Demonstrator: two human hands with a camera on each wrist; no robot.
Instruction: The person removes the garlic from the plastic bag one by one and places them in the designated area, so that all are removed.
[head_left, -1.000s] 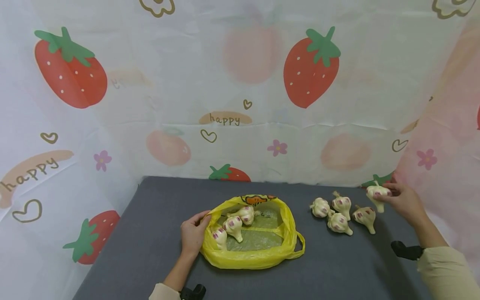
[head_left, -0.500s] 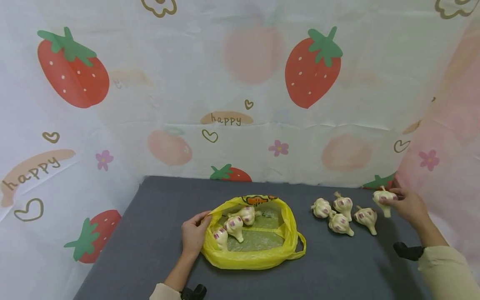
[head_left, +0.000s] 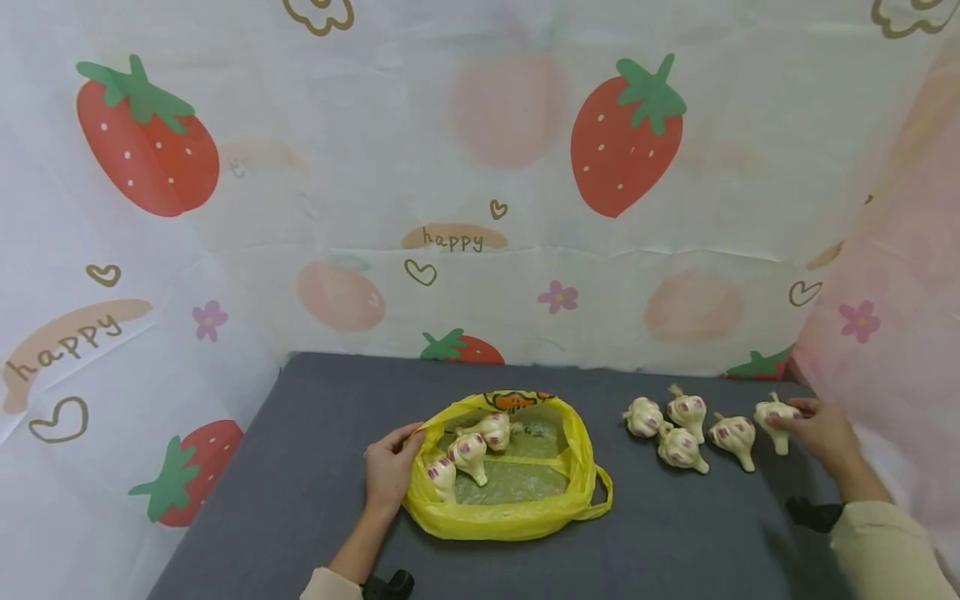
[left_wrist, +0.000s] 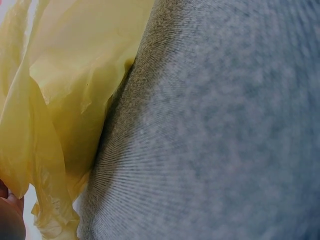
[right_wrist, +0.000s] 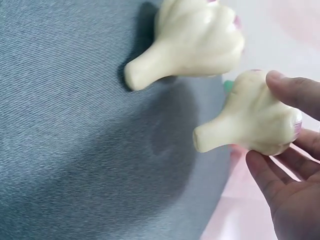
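A yellow plastic bag (head_left: 517, 523) lies with its mouth spread wide. Three garlic bulbs (head_left: 467, 454) are inside, toward its left part. My left hand (head_left: 388, 471) pinches the bag's left rim; in the left wrist view only a bit of a finger (left_wrist: 11, 220) shows beside the bag's crumpled yellow side (left_wrist: 75, 110). At the far right, my right hand (head_left: 828, 437) holds a garlic bulb (head_left: 771, 414). The right wrist view shows that bulb (right_wrist: 252, 112) between thumb and fingertips, stem end toward the table, its shadow on the cloth. Another garlic bulb (right_wrist: 195, 42) lies just beside it.
Several loose garlic bulbs (head_left: 681, 448) lie grouped between the bag and my right hand. A bag handle (head_left: 602, 493) sticks out at the bag's right. The dark grey table (head_left: 322, 400) backs onto a strawberry-printed curtain (head_left: 480, 167), which also closes in both sides.
My right hand has moved right and down with the garlic bulb, bringing it beside the group on the table. The left hand and bag have stayed in place.
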